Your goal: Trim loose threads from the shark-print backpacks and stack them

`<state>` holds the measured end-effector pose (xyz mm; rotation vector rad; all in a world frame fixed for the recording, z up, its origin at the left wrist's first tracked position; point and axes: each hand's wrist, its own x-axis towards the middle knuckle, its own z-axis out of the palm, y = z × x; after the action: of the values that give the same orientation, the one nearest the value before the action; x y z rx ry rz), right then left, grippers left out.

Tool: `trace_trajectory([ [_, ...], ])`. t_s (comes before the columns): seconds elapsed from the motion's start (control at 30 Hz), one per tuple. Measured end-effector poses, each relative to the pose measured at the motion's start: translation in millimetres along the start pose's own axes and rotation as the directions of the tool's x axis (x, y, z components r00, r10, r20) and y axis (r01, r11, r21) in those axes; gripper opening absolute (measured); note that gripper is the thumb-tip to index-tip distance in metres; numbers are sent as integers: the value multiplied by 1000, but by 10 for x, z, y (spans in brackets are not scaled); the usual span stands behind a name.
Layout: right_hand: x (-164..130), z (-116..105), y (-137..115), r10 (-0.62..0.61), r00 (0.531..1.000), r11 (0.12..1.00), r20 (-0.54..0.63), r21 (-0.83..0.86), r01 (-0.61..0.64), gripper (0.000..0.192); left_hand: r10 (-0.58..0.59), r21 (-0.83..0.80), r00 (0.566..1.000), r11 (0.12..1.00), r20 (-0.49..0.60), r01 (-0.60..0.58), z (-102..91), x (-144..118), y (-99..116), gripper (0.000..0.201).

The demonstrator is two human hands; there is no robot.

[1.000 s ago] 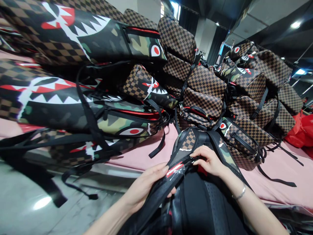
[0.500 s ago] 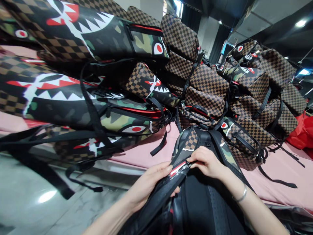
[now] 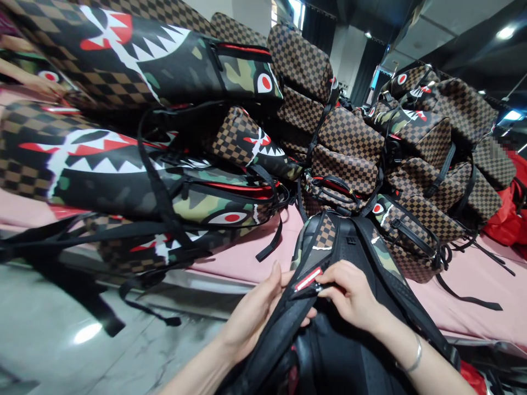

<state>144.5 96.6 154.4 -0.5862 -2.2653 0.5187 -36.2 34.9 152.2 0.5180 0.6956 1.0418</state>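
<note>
Pink cloth covers the long table (image 3: 247,255) in front of me, and on it the backpacks are stacked in high, loose heaps. Nearest to me, against my body and leaning on the table edge, is the backpack (image 3: 329,241) I work on, its back panel up and its two black shoulder straps running toward me. My left hand (image 3: 257,315) lies under the left shoulder strap (image 3: 284,323) with the fingers curled around it, thumb pointing up. My right hand (image 3: 349,296) pinches with thumb and forefinger the small red label (image 3: 308,279) on that strap; the other fingers are half bent. On this wrist I wear a silver bracelet (image 3: 415,356). I think the label can tear or wrinkle if I pull it sideways while the left hand holds the strap tight. Also the bag can slide down from the table edge, because only my hands and my body keep it. Further away, the big shark-mouth backpacks (image 3: 135,60) on the left lean over the edge, with loose straps (image 3: 156,192) hanging; a push could bring them down. Behind, the checkered backpacks (image 3: 349,137) are piled high, and a red bag (image 3: 508,219) lies far right.
</note>
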Motion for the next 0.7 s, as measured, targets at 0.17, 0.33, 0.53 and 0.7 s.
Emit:
trace_trajectory([
  [0.17,-357,-25,-200,203,967,976,-155,-53,-213,18,13,-141,1000,990,2,-13,83,-28,-58,52],
  [0.33,-564,-79,-359,130,979,951,-157,-259,-167,21,22,-185,1000,983,14,-19,195,-20,-139,51],
  [0.53,-558,-111,-428,116,980,934,-164,-319,-164,15,34,-246,999,969,15,-29,277,5,-209,42],
  [0.7,-570,-143,-451,117,985,945,-130,-292,-150,14,37,-257,999,966,16,-32,307,25,-250,42],
])
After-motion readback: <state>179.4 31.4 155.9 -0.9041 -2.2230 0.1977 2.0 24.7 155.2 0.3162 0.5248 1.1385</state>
